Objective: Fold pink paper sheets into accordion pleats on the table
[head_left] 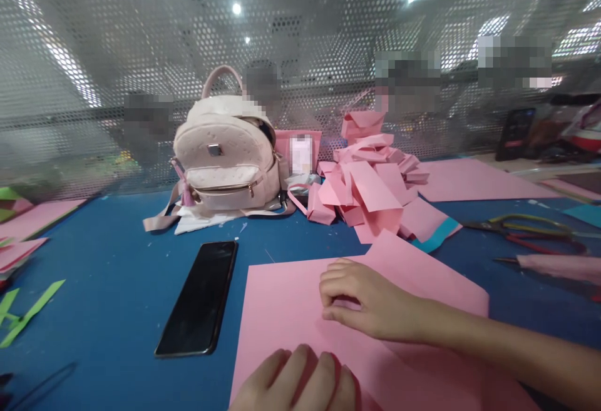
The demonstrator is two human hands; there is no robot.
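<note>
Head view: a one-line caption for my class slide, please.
Left hand and right hand over pink paper on a blue table, a phone alongside and a pale backpack behind.

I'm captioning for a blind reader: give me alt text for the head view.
A person's left hand and right hand are over pink sheets on a blue table. A black phone lies nearby, with a pale backpack and heaped pink paper behind.

From here, left hand (303, 383) cut off by the bottom edge, fingertips curled from sight. Pink sheet (277, 298) runs off below too. Right forearm (488, 336) exits right (elbow out of view). Scissors (504, 226) blurry; pink-handled tool (558, 266) likewise, cut off; heads (406, 82) behind mesh (188, 42) pixelated.
</note>
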